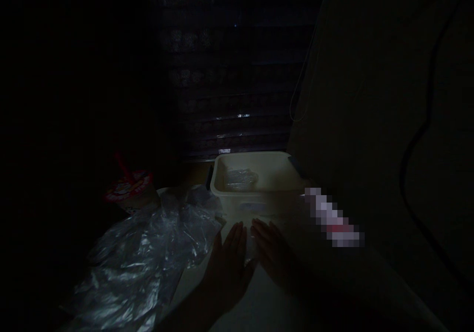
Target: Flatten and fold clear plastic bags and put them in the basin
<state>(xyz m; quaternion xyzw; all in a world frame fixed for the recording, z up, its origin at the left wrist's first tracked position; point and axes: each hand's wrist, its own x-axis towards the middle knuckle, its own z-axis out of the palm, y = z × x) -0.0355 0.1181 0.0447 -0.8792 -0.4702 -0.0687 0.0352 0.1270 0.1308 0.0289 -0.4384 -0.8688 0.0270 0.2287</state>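
In dim light my left hand (228,263) lies palm down on the pale tabletop (259,302), its fingers stretched forward. Close beside it my right hand (272,250) is also flat, fingers extended and angled toward the left one. A small, faintly shiny clear piece (251,247), perhaps plastic film, shows in the gap between them; its edges are hidden under the hands. Just beyond the fingertips stands a cream plastic bin (237,201) with dark handles. Inside it lies a clear, crinkled plastic packet (240,178). Crumpled clear plastic bags (140,253) spread out to the left of my left hand.
A cup with a printed lid (129,186) and a red straw (124,166) stands behind the plastic at left. To the right is a pixelated patch (333,218) I cannot make out. Dark window blinds (237,85) hang behind the bin, with a looped cord (296,117).
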